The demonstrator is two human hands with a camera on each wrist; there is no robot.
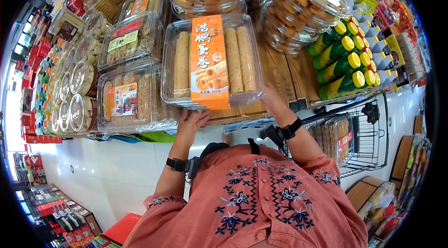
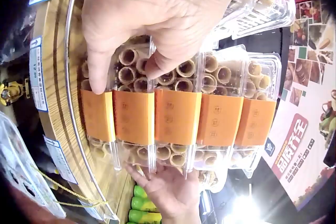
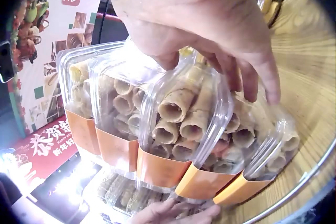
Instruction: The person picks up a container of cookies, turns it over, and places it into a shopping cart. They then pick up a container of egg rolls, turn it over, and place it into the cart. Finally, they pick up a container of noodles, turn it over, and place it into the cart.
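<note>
A stack of several clear plastic boxes of egg rolls [image 1: 235, 56], each with an orange paper band, stands at the table's front edge. My left hand [image 1: 190, 122] holds the stack at its lower left front corner. In the left wrist view the left hand [image 2: 152, 19] spreads over the ends of the boxes, one finger reaching the nearest orange band [image 2: 97, 113]. On the opposite side my right hand [image 1: 276, 103] grips the stack. The right wrist view shows the right hand [image 3: 205, 29] with its fingers bent over the box edges, and open ends of egg rolls [image 3: 173, 111] below them.
Other clear boxes of pastries [image 1: 126, 94] crowd the left, and round tubs of biscuits [image 1: 298, 10] stand behind. Green bottles with yellow caps [image 1: 345, 61] lie at right. Below them is a shopping cart [image 1: 368, 131] holding boxed goods [image 1: 333, 138]. The wooden tabletop [image 1: 284, 70] shows between.
</note>
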